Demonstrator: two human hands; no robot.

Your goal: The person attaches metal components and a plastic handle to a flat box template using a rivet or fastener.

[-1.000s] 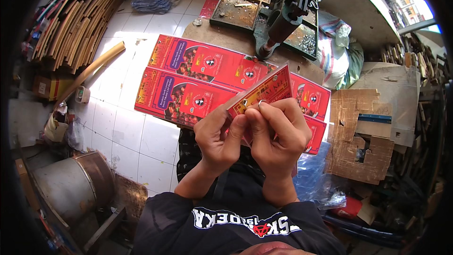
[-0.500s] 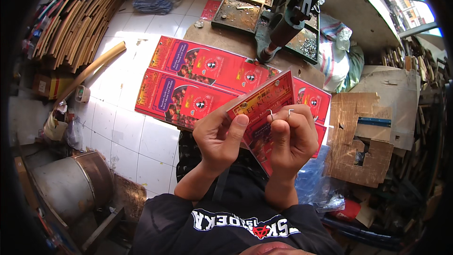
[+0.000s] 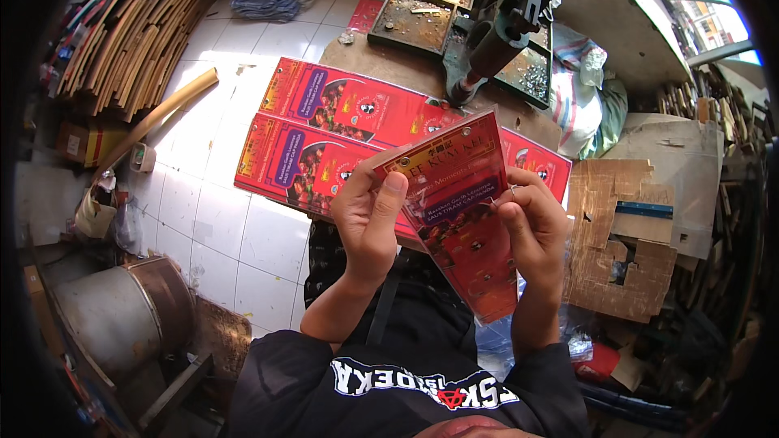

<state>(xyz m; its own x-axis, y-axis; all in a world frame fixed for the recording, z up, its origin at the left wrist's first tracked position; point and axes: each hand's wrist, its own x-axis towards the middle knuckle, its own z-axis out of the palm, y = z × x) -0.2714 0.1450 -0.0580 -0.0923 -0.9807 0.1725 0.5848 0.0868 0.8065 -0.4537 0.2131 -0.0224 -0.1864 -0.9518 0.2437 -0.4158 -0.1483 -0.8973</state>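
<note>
A red printed cardboard sheet [image 3: 458, 211] is held up in front of me, tilted, its long side running from upper left to lower right. My left hand [image 3: 367, 215] grips its left edge, thumb on the printed face. My right hand [image 3: 535, 223] holds the right edge, fingers curled against it, a ring on one finger. Beneath the hands, two long stacks of the same red printed sheets [image 3: 324, 134] lie flat on the floor.
A dark metal press [image 3: 499, 28] with rusty trays [image 3: 418, 8] stands ahead. Cut brown cardboard pieces [image 3: 621, 243] lie at the right, wooden strips [image 3: 134, 40] at the upper left, a metal drum [image 3: 114, 316] at the lower left. White floor tiles [image 3: 211, 211] show to the left.
The sheet, first held low and nearly edge-on between both hands, has been raised and turned so its printed face shows upright. My right hand slid down along its right edge.
</note>
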